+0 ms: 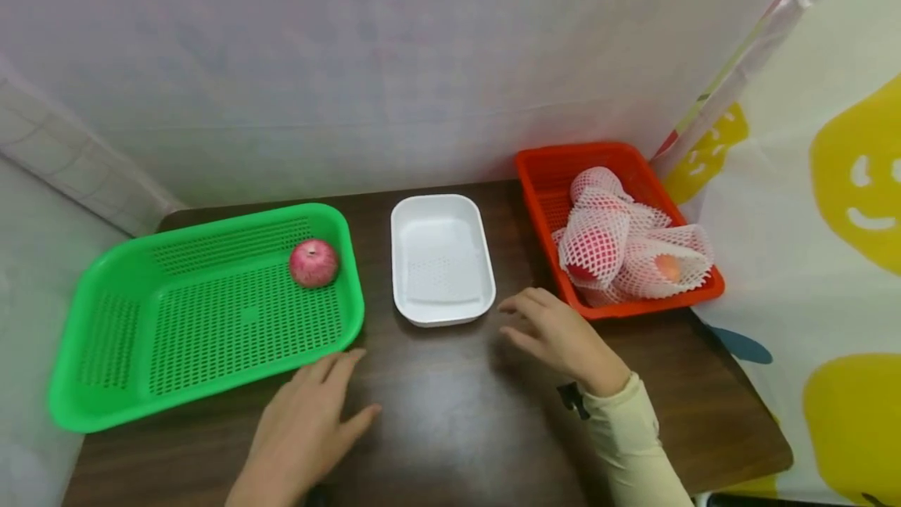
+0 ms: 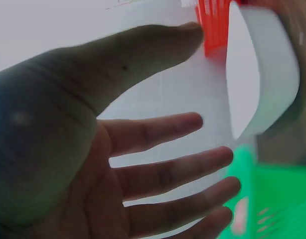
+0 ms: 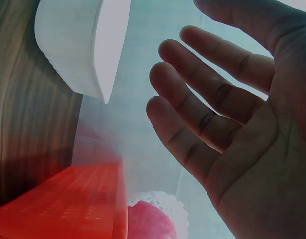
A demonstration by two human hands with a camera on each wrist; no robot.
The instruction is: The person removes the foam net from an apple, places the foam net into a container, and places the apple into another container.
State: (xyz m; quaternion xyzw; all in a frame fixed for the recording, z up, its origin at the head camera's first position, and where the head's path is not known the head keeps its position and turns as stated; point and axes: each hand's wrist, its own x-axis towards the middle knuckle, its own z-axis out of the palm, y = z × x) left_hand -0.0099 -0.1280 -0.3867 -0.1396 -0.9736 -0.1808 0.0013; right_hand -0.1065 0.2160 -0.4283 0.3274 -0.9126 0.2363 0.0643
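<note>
My left hand (image 1: pixel 303 417) hovers by the near right corner of a green basket (image 1: pixel 211 382), its fingers spread and nothing in its grasp. One reddish-pink round fruit (image 1: pixel 314 263) lies inside that basket at the right end. A white rectangular tray (image 1: pixel 443 318) stands in the middle, with nothing in it. My right hand (image 1: pixel 559 335) is held between the tray's near right corner and a red basket (image 1: pixel 535 194), fingers relaxed and holding nothing. Several fruits in white foam nets (image 1: pixel 598 245) are heaped in the red basket. The right wrist view shows the palm (image 3: pixel 272 149) bare.
Everything stands on a dark wooden table (image 1: pixel 450 413). A pale cloth wall (image 1: pixel 422 61) rises behind it, and a white sheet with yellow smiling shapes (image 1: pixel 862 170) hangs at the right. At the lower right the table's rounded corner (image 1: pixel 781 456) shows.
</note>
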